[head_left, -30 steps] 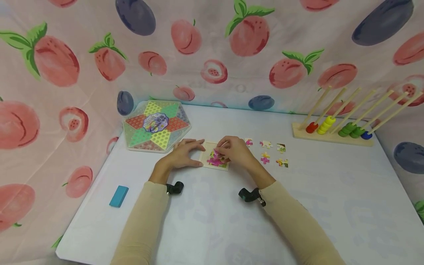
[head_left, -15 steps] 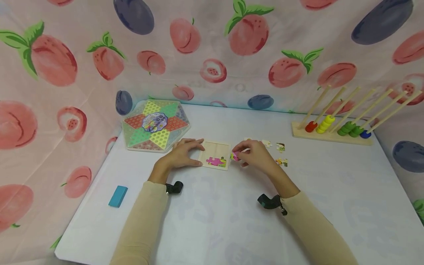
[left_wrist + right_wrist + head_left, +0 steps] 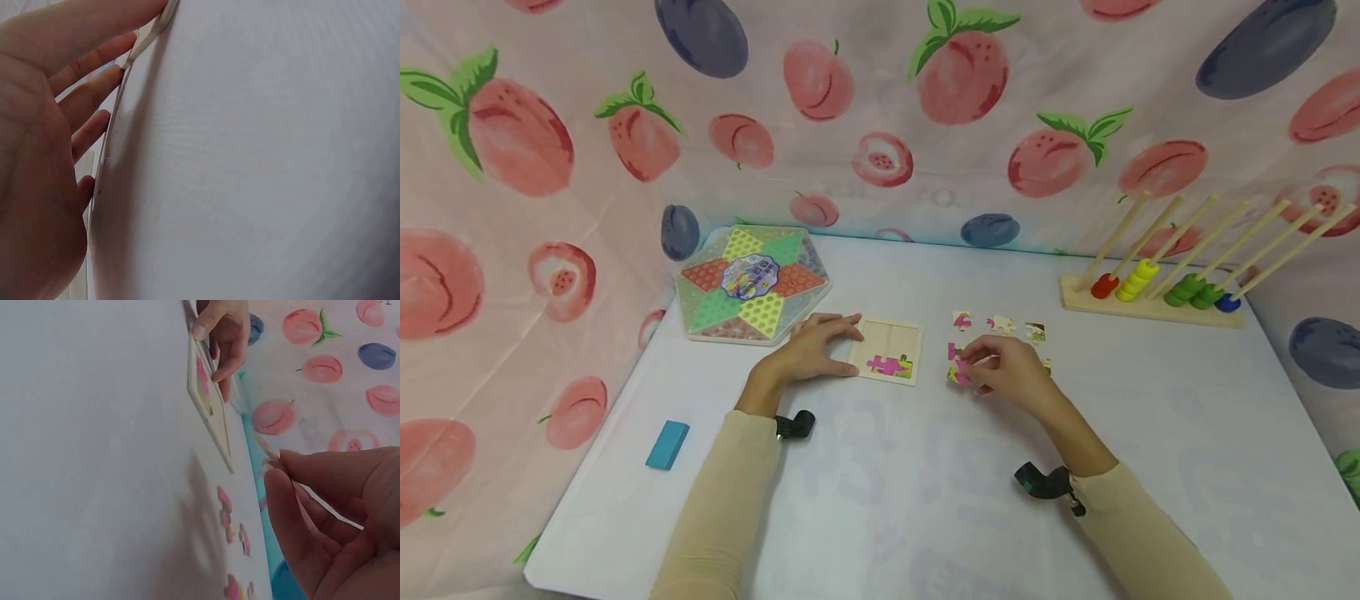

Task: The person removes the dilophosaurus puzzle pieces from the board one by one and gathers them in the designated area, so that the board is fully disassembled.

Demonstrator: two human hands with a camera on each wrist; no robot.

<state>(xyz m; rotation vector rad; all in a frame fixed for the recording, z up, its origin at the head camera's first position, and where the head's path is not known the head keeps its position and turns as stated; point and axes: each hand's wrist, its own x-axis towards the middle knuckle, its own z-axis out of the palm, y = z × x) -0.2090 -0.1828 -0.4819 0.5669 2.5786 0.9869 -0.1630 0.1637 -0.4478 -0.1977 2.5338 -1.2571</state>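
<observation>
Your right hand (image 3: pixel 1011 371), one, thumb and forefinger closed in a pinch on a thin puzzle piece (image 3: pixel 269 451), held to the right of a square wooden tray (image 3: pixel 887 336), with loose pieces (image 3: pixel 1000 324) lying on the white table (image 3: pixel 880 500) beside and beyond it. Your left hand (image 3: pixel 815 350), one, thumb and fingers spread apart, touching the left side of that tray, whose near part carries joined magenta-and-green pieces (image 3: pixel 889 367). Also listed for you: hexagonal star-patterned game board (image 3: pixel 751 279), far left; wooden bead frame (image 3: pixel 1150 312), far right; blue block (image 3: pixel 667 445), near left.
</observation>
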